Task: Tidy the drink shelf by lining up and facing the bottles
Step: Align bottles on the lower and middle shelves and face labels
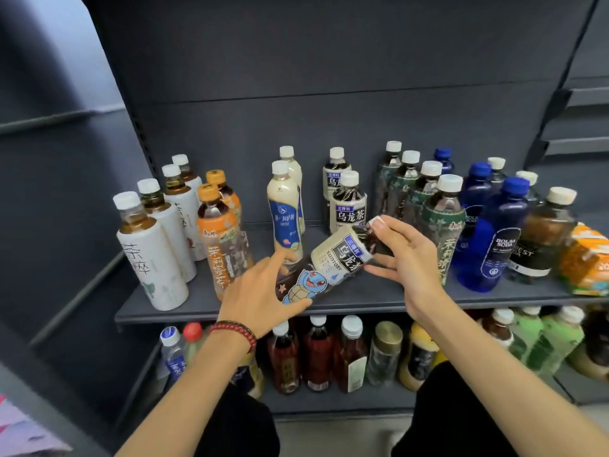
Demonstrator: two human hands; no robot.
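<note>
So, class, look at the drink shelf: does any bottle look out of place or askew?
Yes. The oolong tea bottle at the shelf front is tipped sideways between the left hand and right hand, while the bottles behind stand upright.

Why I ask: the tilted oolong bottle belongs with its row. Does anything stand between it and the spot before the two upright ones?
Nothing visible does. The tilted oolong bottle, held by the left hand and right hand, is directly before the front upright oolong bottle, with nothing between them.
</note>
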